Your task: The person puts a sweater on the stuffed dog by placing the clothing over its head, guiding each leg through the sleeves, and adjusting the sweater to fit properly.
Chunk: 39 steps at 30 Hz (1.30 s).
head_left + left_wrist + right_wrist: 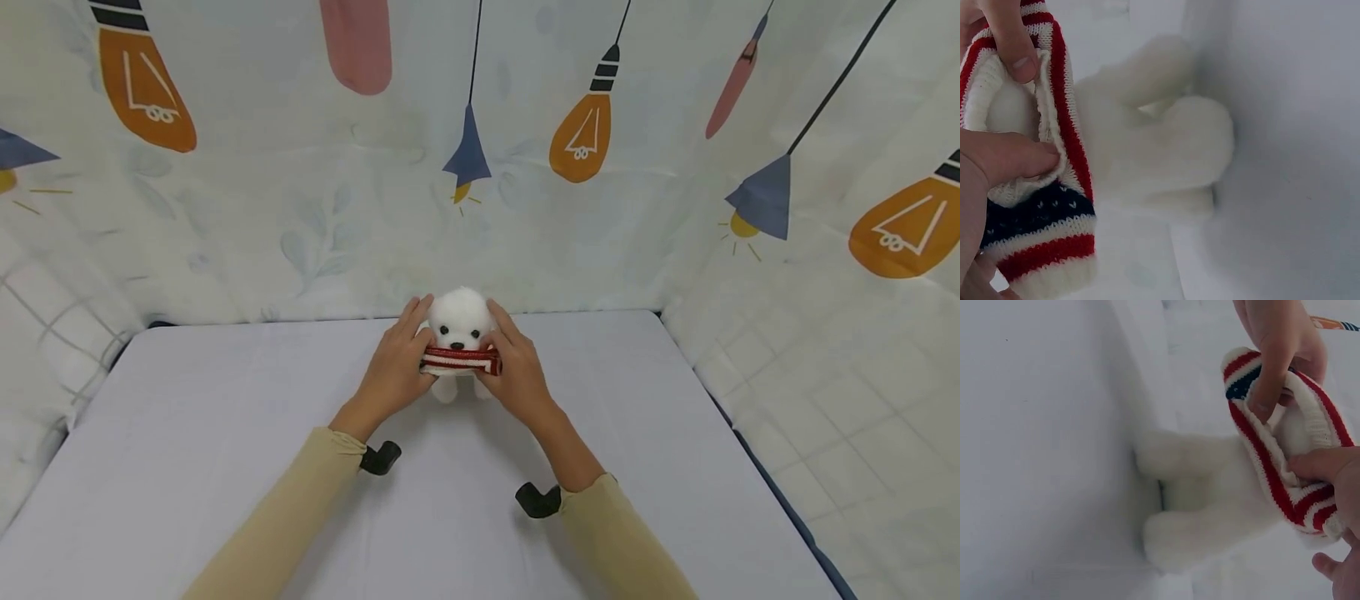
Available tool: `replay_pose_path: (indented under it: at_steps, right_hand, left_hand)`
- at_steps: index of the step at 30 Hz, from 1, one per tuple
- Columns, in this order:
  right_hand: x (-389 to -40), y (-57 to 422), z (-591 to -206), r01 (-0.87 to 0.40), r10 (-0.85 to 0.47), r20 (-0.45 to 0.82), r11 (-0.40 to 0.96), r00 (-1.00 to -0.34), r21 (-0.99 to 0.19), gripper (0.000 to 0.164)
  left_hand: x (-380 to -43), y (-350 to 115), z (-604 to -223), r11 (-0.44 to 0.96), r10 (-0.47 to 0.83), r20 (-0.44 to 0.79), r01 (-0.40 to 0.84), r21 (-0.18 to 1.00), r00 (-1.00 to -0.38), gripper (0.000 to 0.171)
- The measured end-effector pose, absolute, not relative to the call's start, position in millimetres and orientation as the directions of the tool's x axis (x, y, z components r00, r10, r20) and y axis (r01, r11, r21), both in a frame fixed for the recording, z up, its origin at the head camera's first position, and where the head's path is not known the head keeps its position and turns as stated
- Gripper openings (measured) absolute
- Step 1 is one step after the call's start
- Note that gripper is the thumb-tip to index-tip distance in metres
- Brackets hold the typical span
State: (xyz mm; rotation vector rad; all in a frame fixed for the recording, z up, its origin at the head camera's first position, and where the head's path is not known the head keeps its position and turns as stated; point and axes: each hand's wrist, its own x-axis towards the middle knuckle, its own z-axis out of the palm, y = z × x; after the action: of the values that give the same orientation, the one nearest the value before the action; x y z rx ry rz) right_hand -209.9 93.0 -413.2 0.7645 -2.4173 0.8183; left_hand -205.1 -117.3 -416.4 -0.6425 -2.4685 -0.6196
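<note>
A white plush toy (pixel 459 310) with dark eyes and a dark nose stands upright near the table's back edge. Before its neck and chest is a small knitted sweater (pixel 461 360), striped red and white with a navy patch. My left hand (pixel 396 364) grips one side of it, my right hand (pixel 519 368) the other. In the left wrist view, the left thumb (pixel 1022 156) hooks into the sweater's stretched opening, through which white plush shows. The right thumb (pixel 1313 464) enters the same opening from the opposite side. Below the knit, the toy's legs (pixel 1191 453) are bare.
A white table (pixel 225 483) extends around the toy. Behind it hangs a pale curtain (pixel 247 208) printed with lamps and bulbs, with light sheets at both sides. Dark camera mounts (pixel 538 500) project from both wrists near the beige sleeves (pixel 622 533).
</note>
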Motion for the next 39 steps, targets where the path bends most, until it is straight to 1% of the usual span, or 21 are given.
replay_pose_path:
  at_steps: [4, 6, 7, 11, 13, 19, 22, 27, 30, 34, 36, 39]
  right_hand:
    - [-210.9, 93.8, -406.8, -0.601, -0.351, 0.519, 0.652, -0.779, -0.462, 0.064]
    - [-210.0, 94.8, -404.8, -0.574, -0.336, 0.494, 0.662, -0.802, -0.483, 0.079]
    - [-209.5, 95.2, -404.1, -0.563, -0.331, 0.484, 0.670, -0.810, -0.484, 0.079]
    - [-209.0, 96.3, -403.9, -0.556, -0.327, 0.478, 0.673, -0.815, -0.488, 0.077]
    - [-209.5, 96.3, -404.6, -0.573, -0.333, 0.493, 0.656, -0.804, -0.491, 0.075]
    - [-210.4, 96.3, -406.8, -0.613, -0.335, 0.536, 0.604, -0.775, -0.509, 0.065]
    - [-211.1, 96.9, -408.3, -0.609, -0.328, 0.532, 0.589, -0.781, -0.532, 0.060]
    - [-213.3, 99.9, -411.8, -0.573, -0.302, 0.494, 0.547, -0.815, -0.610, 0.048]
    - [-214.1, 101.4, -412.7, -0.555, -0.297, 0.472, 0.528, -0.830, -0.643, 0.041]
    - [-215.0, 103.2, -413.1, -0.537, -0.310, 0.439, 0.484, -0.843, -0.690, 0.033]
    - [-216.0, 104.0, -413.9, -0.520, -0.322, 0.410, 0.465, -0.853, -0.717, 0.029]
    - [-216.5, 105.3, -415.6, -0.464, -0.347, 0.333, 0.430, -0.877, -0.774, 0.024]
  left_hand:
    - [-209.7, -116.9, -413.7, 0.758, 0.296, 0.534, 0.535, 0.373, -0.792, 0.035]
    - [-209.5, -116.4, -411.7, 0.759, 0.286, 0.522, 0.522, 0.389, -0.804, 0.042]
    - [-208.9, -116.0, -410.3, 0.764, 0.284, 0.519, 0.517, 0.385, -0.806, 0.047]
    - [-206.2, -114.0, -406.5, 0.792, 0.288, 0.510, 0.501, 0.349, -0.810, 0.073]
    - [-205.3, -112.6, -405.5, 0.800, 0.287, 0.512, 0.497, 0.337, -0.810, 0.078]
    - [-205.6, -109.4, -406.6, 0.810, 0.243, 0.508, 0.461, 0.363, -0.827, 0.063]
    - [-207.2, -110.6, -408.4, 0.779, 0.225, 0.492, 0.459, 0.428, -0.841, 0.056]
    - [-210.9, -117.9, -413.7, 0.611, 0.241, 0.451, 0.496, 0.618, -0.859, 0.045]
    - [-212.0, -122.1, -416.1, 0.518, 0.261, 0.410, 0.485, 0.704, -0.874, 0.039]
    - [-211.7, -127.0, -417.5, 0.432, 0.305, 0.320, 0.430, 0.793, -0.897, 0.034]
    - [-211.8, -129.8, -418.7, 0.401, 0.338, 0.280, 0.407, 0.821, -0.899, 0.034]
    - [-212.8, -133.5, -421.0, 0.331, 0.408, 0.231, 0.380, 0.864, -0.883, 0.035]
